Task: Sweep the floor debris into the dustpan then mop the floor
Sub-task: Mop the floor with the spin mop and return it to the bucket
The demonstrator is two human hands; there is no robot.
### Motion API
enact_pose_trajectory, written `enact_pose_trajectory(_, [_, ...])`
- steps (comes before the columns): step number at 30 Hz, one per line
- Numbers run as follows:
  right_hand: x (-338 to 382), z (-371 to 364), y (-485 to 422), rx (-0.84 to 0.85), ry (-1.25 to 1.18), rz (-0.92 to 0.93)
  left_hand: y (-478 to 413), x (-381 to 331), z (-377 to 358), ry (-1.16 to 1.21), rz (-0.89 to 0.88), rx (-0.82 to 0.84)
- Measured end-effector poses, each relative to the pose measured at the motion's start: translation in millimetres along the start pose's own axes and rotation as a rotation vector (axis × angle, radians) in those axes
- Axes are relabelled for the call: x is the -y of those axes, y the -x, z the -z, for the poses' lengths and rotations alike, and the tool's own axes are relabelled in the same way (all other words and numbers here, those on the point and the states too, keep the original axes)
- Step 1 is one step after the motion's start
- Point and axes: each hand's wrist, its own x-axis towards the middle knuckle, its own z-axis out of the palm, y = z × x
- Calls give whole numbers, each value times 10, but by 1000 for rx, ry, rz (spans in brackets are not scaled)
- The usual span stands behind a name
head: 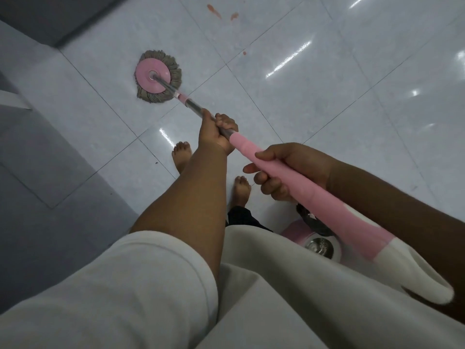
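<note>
A spin mop with a round pink disc and grey strands, the mop head (157, 78), rests flat on the glossy white tile floor (327, 71). Its steel and pink handle (284, 172) runs diagonally down to the right. My left hand (216, 132) grips the steel part of the pole, lower down toward the head. My right hand (284, 170) wraps around the pink grip further up. Reddish stains (214, 11) mark the tiles beyond the mop head, and a smaller spot (244, 53) lies nearer. No dustpan or broom is in view.
A pink mop bucket with a steel spinner basket (318, 245) stands by my right leg, partly hidden by the handle. My bare feet (181, 157) are on the tiles below the hands. A grey wall or step (37, 152) borders the floor on the left.
</note>
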Motion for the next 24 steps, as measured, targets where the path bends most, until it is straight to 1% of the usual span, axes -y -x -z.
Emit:
enact_pose_trajectory(5, [225, 177, 129, 109, -106, 35, -96, 90, -234, -7, -37, -11])
enact_pose_trajectory(9, [315, 275, 157, 114, -107, 34, -161, 126, -295, -55, -62, -32])
enact_pose_trajectory(14, [278, 353, 75, 134, -141, 21, -242, 168, -235, -60, -56, -17])
enact_pose_trajectory(17, [291, 387, 38, 167, -193, 17, -297, 180, -209, -34, -68, 16])
enact_pose_trajectory(20, [310, 390, 8, 221, -232, 26, -313, 155, -194, 4, -118, 16])
enact_pose_trajectory(24, [249, 399, -27, 228, -253, 38, -300, 173, -150, 84, -179, 27])
